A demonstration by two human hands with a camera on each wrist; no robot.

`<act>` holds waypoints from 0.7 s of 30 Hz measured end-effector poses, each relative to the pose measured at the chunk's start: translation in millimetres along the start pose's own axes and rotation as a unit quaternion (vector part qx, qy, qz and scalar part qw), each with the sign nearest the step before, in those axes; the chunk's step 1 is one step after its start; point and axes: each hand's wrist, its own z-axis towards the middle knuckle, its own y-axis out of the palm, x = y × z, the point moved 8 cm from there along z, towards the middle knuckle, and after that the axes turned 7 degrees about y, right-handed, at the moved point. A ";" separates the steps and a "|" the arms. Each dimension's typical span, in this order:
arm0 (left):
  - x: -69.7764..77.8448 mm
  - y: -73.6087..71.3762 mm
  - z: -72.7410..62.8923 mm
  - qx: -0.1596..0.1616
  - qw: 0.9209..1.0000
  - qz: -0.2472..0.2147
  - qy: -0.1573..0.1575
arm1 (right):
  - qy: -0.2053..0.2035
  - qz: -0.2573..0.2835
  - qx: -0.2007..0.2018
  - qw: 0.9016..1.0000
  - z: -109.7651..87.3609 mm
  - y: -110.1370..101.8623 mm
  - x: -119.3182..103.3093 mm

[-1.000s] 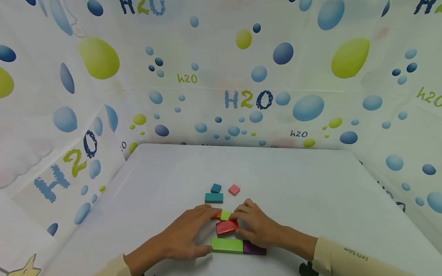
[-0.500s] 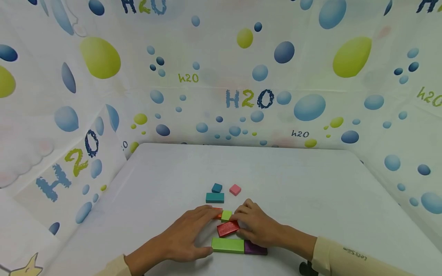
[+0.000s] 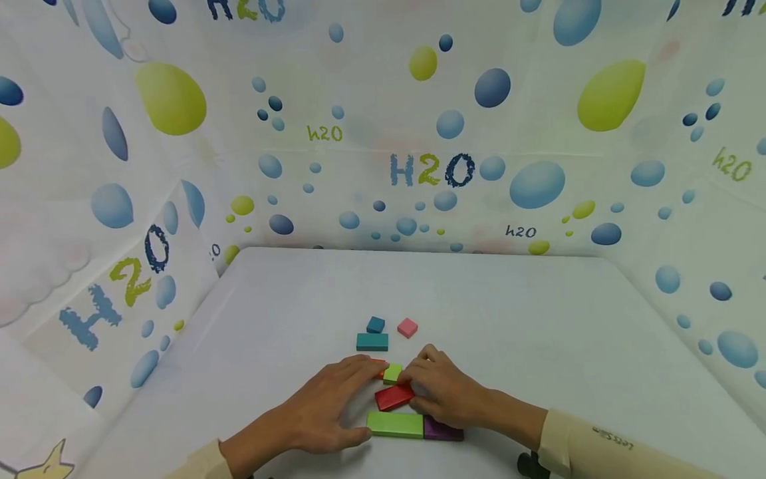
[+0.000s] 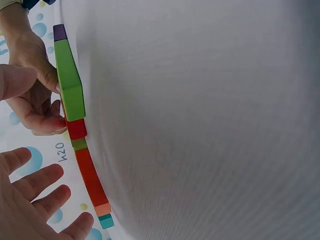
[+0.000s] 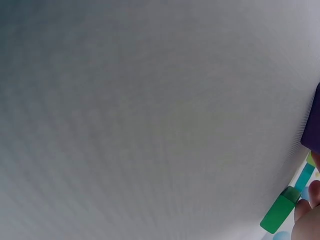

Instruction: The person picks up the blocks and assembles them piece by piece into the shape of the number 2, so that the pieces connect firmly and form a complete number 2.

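My right hand point(image 3: 447, 391) pinches the right end of a red block point(image 3: 392, 399), which lies at a slant on the table. In front of it a long light-green block point(image 3: 395, 425) and a purple block point(image 3: 443, 429) lie end to end. My left hand point(image 3: 320, 407) is spread with extended fingers. Its thumb tip is at the light-green block's left end, and its index fingertip is at an orange block point(image 4: 91, 175) that it mostly covers in the head view. A small lime block point(image 3: 392, 374) sits between the hands, beside the orange one.
Farther back stand a teal block point(image 3: 372, 342), a small blue block point(image 3: 376, 324) and a pink block point(image 3: 407, 327). A green block point(image 5: 278, 214) shows by my right fingers in the right wrist view. Patterned cloth surrounds the white table point(image 3: 538, 319).
The red block has turned slightly, its left end coming nearer me. My left index finger has shifted a little to the right over the orange block. The other blocks stay put.
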 end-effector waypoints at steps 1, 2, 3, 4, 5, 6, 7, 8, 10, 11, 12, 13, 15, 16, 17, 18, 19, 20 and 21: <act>0.1 0.1 0.4 -0.001 1.000 0.000 -0.001 | 0.000 -0.002 0.000 1.000 0.4 0.3 0.1; 0.2 0.1 0.8 -0.002 1.000 -0.001 -0.002 | 0.000 -0.003 0.000 1.000 0.7 0.7 0.2; 0.3 0.2 1.1 -0.003 1.000 0.000 -0.002 | -0.001 -0.004 0.000 1.000 0.9 0.9 0.3; 0.4 0.3 1.4 -0.003 1.000 0.001 -0.002 | 0.000 -0.005 -0.001 1.000 1.3 1.5 0.6; 0.5 0.4 1.6 -0.003 1.000 0.001 -0.001 | 0.000 -0.007 -0.001 1.000 1.7 2.1 1.0; 0.5 0.6 1.8 -0.003 1.000 0.002 0.000 | 0.000 -0.007 -0.001 1.000 2.0 2.5 1.2; 0.6 0.8 1.7 -0.002 1.000 0.002 0.001 | 0.000 -0.007 -0.002 1.000 2.4 2.8 1.3; 0.7 0.9 1.6 -0.002 1.000 0.003 0.003 | 0.000 -0.007 -0.002 1.000 2.6 2.8 1.2; 0.9 1.2 1.3 -0.001 1.000 0.004 0.007 | 0.001 -0.008 -0.003 1.000 3.1 2.9 1.0; 0.9 1.3 1.0 -0.001 1.000 0.005 0.009 | 0.001 -0.008 -0.004 1.000 3.1 2.6 0.8; 1.1 1.2 0.8 0.000 1.000 0.006 0.011 | 0.002 -0.008 -0.005 1.000 3.0 2.2 0.6; 1.4 1.1 0.4 0.001 1.000 0.007 0.014 | 0.002 -0.007 -0.007 1.000 2.9 1.7 0.4; 2.5 0.3 -0.3 0.006 1.000 0.008 0.023 | 0.004 -0.007 -0.010 1.000 2.6 0.8 0.9; 3.3 -0.4 -0.4 0.009 0.999 0.009 0.029 | 0.006 -0.006 -0.010 1.000 2.4 -0.1 1.2; 4.5 -1.2 -0.5 0.013 0.999 0.010 0.038 | 0.009 -0.005 -0.011 1.000 2.5 -0.9 1.9; 5.9 -2.1 -0.5 0.018 0.999 0.013 0.048 | 0.011 -0.003 -0.011 1.000 2.6 -2.0 2.6; 7.8 -3.1 -0.5 0.023 0.998 0.016 0.061 | 0.014 -0.002 -0.011 1.000 2.8 -3.2 3.4; 9.8 -4.0 -0.5 0.028 0.997 0.020 0.074 | 0.017 -0.004 -0.010 1.000 3.2 -4.4 4.2; 12.3 -5.0 -0.7 0.033 0.995 0.026 0.090 | 0.019 -0.004 -0.008 1.000 3.6 -6.0 4.8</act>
